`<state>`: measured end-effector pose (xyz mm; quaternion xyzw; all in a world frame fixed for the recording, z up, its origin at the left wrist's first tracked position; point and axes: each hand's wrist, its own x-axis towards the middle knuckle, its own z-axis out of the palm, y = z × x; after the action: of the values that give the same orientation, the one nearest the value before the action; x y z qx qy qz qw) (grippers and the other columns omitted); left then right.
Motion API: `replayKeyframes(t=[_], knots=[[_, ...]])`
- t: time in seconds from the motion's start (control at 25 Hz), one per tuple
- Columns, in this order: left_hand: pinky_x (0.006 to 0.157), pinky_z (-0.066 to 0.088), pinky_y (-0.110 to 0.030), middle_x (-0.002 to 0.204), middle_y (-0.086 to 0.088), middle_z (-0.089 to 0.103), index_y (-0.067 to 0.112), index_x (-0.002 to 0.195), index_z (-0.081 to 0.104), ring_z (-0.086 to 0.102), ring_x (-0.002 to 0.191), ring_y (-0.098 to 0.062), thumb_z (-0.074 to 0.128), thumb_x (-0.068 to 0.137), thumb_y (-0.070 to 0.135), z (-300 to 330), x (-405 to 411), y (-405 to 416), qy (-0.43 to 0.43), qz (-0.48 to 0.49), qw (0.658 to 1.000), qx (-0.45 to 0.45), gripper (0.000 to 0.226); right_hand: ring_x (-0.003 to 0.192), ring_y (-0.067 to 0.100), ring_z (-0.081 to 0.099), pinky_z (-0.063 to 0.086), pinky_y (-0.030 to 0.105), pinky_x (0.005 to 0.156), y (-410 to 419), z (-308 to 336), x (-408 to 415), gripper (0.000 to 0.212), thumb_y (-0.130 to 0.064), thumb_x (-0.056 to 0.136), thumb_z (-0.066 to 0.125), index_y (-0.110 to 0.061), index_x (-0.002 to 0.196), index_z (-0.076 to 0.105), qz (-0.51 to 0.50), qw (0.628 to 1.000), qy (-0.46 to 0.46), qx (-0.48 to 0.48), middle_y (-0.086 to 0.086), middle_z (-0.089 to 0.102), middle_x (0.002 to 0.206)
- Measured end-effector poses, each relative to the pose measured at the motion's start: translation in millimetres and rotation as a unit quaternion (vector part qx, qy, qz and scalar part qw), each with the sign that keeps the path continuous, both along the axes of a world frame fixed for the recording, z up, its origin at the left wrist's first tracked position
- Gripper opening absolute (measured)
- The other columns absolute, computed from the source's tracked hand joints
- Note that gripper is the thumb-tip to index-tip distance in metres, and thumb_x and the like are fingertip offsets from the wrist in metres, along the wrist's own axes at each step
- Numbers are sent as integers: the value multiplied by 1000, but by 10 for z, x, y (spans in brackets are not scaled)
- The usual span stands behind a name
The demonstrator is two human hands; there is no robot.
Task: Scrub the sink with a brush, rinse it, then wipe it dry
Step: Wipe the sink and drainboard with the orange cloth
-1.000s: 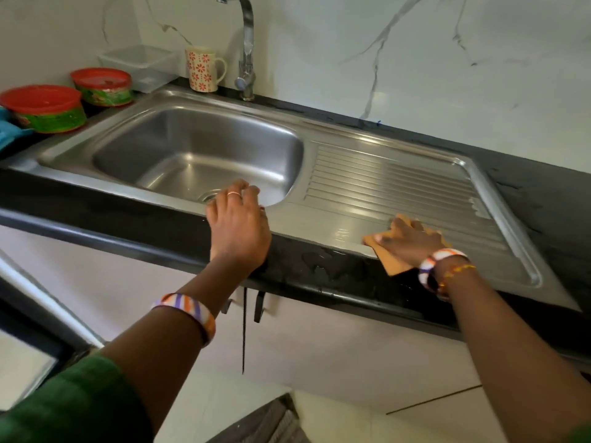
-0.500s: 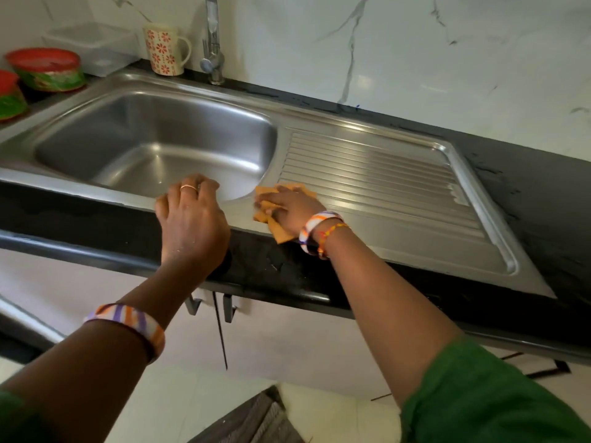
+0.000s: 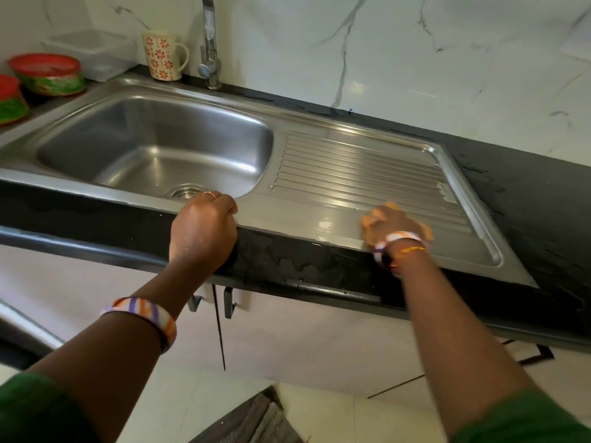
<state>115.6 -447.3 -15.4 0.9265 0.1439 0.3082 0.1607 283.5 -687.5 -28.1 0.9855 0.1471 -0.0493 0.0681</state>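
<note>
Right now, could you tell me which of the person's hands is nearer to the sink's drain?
Left. The left hand grips the sink's front rim just in front of the drain; the right hand presses an orange cloth on the drainboard, farther right.

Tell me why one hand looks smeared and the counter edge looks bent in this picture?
Head view: the right hand and its orange cloth are motion-blurred, while the left hand is sharp on the sink rim; the wide-angle lens bows the black counter; glare marks the wet drainboard.

Left hand braced, right hand pressing flat.
</note>
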Motion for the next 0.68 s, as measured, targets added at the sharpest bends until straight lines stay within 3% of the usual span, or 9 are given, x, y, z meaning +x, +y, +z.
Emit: replayKeyframes(t=[0.08,0.2,0.32,0.44,0.48,0.52,0.6,0.64,0.68], knots=[[64,37,-32,90,-19,63,0,88,67,57,82,-33,50,86,-4,-25,4,33,22,5,1000,-7,17,104,20,58,45,37,94,718,87,-384,28,-15,73,59,-24,99,63,73,985,13,156,-4,60,108],[61,35,-32,87,-16,61,3,85,65,54,80,-31,48,87,1,-51,11,50,34,6,999,9,17,104,19,56,37,23,89,1270,202,-701,42,-11,90,43,-30,125,54,125,944,77,295,-7,61,116],[64,41,-34,90,-17,61,3,89,65,55,84,-32,50,87,2,-50,-29,51,55,-16,998,27,15,101,24,61,43,25,85,707,343,-638,45,-9,90,42,-27,131,52,80,941,49,325,2,59,129],[71,45,-38,103,-17,63,4,97,66,56,96,-34,54,82,-1,8,2,-171,32,-39,999,13,20,107,28,62,41,39,95,-160,264,-267,46,-2,89,38,-21,126,57,-41,922,-16,384,11,64,121],[73,44,-36,106,-15,63,6,99,65,55,98,-31,54,83,0,16,40,-288,29,-51,998,4,21,101,25,65,38,49,97,-359,165,-115,47,-1,90,33,-22,120,62,11,893,67,445,10,69,110],[75,43,-34,108,-13,62,7,102,65,55,101,-29,54,84,2,3,83,-398,31,-64,997,-4,21,97,21,67,35,56,98,-561,93,113,44,-1,92,33,-20,115,65,144,823,99,541,9,71,103],[81,43,-34,110,-13,62,7,103,64,54,104,-28,56,85,5,-43,144,-528,30,-71,997,-8,20,107,20,62,42,42,98,-854,-129,521,29,-2,96,40,-5,119,58,332,631,297,635,10,65,116],[84,44,-36,109,-14,62,6,102,64,55,103,-29,56,85,5,-62,157,-536,25,-63,998,-7,19,113,19,58,43,33,97,-1015,-166,561,28,-9,96,45,-5,122,54,321,652,295,621,8,61,123],[84,45,-39,107,-16,63,5,100,65,56,102,-31,57,84,3,-76,160,-523,17,-50,999,-8,18,117,21,56,43,32,97,-1105,-52,424,31,-16,94,50,-7,124,50,272,767,223,537,7,58,128]])
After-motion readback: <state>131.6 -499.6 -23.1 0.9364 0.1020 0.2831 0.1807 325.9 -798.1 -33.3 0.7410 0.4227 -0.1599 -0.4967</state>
